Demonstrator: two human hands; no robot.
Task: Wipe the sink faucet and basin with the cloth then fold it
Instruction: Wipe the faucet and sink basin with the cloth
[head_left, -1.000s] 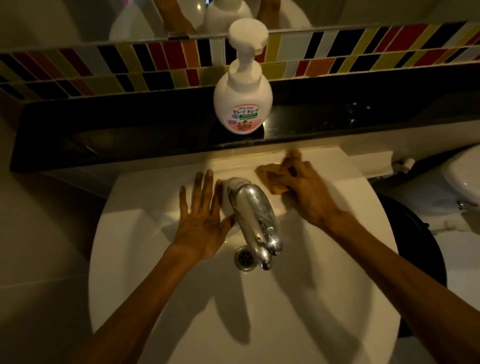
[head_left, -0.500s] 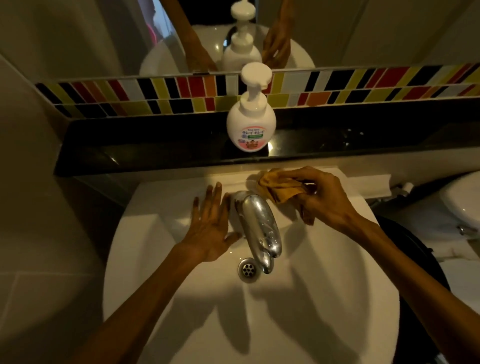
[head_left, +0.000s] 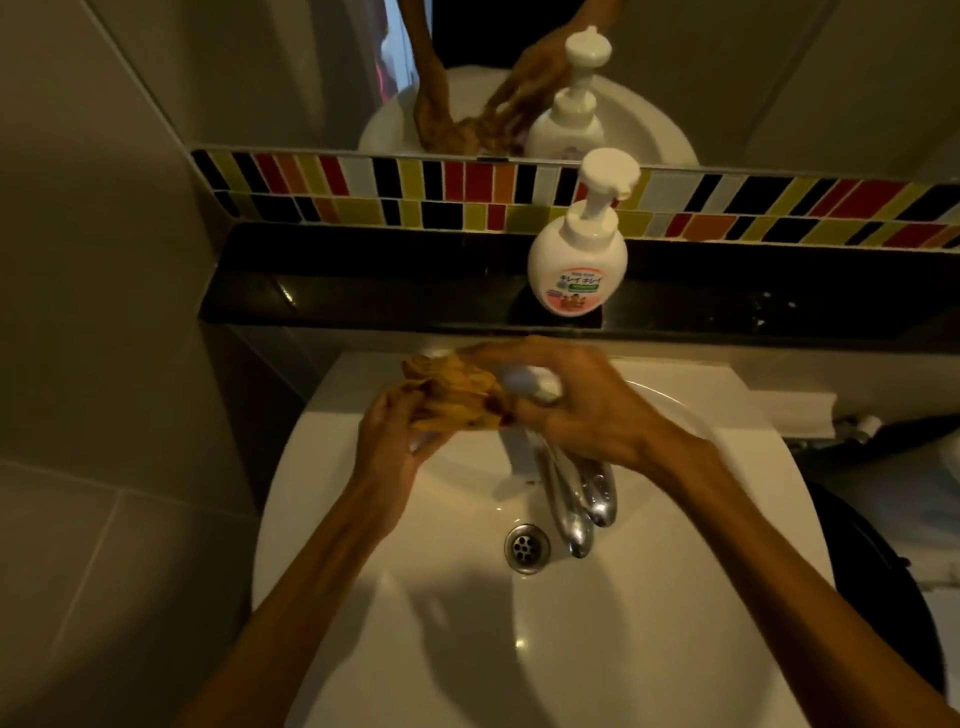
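Both hands, left hand (head_left: 395, 441) and right hand (head_left: 582, 410), grip the crumpled yellow cloth (head_left: 457, 397) with curled fingers above the faucet (head_left: 576, 493).

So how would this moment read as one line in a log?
left hand: holds cloth | right hand: holds cloth | place: above faucet | fold: not done

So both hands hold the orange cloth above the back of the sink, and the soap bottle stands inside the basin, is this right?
Not quite. The soap bottle stands on the black ledge behind the sink, not inside the basin. The head view shows it. The rest holds: the left hand and right hand both hold the orange cloth above the back of the sink.
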